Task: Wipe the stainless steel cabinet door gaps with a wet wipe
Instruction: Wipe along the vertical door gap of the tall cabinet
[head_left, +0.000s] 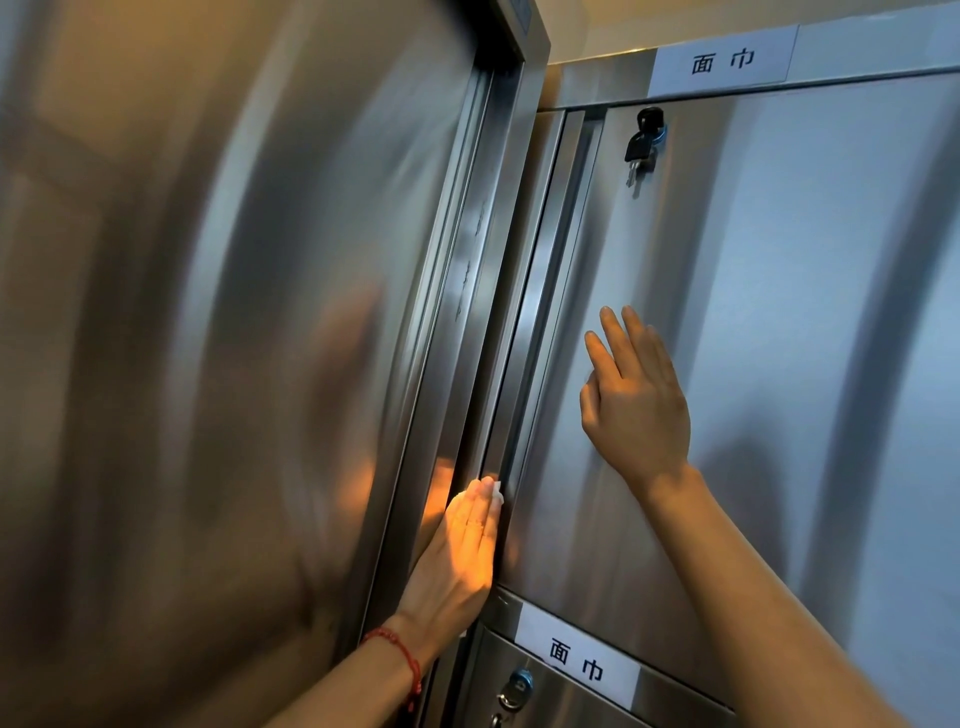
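The vertical gap (511, 332) runs between a tall steel cabinet (208, 364) on the left and the stainless steel cabinet door (779, 312) on the right. My left hand (462, 545), with a red cord at the wrist, lies edge-on in the lower part of this gap with straight fingers. A small white wet wipe (497, 491) shows at its fingertips, pressed against the door's edge. My right hand (636, 410) rests flat on the door face with fingers straight, to the right of the gap and higher than the left hand.
A black key (641, 143) hangs in the lock at the door's top left. White paper labels sit above the door (722, 60) and below it (576, 660). A lower door carries a blue-ringed lock (517, 686).
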